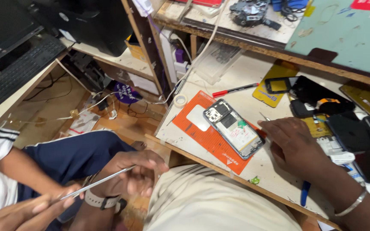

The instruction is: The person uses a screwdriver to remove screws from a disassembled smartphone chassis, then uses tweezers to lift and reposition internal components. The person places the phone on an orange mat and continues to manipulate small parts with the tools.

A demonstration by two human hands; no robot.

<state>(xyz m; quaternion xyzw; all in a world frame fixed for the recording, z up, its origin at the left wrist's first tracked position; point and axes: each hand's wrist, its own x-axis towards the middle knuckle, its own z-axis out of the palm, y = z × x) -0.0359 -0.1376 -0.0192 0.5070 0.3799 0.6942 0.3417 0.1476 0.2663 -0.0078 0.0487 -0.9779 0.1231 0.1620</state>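
Head view: two hands at a phone-repair bench.
L hand (135, 171), fingers curled shut, pinches one end of thin metal tweezers (101, 182) low over the lap; another person's hand (31, 209) grips the far end. R hand (290, 141) lies w/ fingers loosely bent, holding nothing, fingertips touching the edge of an opened smartphone (234, 128), back cover off, on an orange work mat (206, 141) on the bench (275, 175). Tape roll (179, 100) and red pen (234, 90) just beyond the mat.

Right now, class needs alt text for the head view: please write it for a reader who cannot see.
An opened phone lies on an orange mat, the right hand resting beside it. The left hand holds thin metal tweezers near another person's hand.
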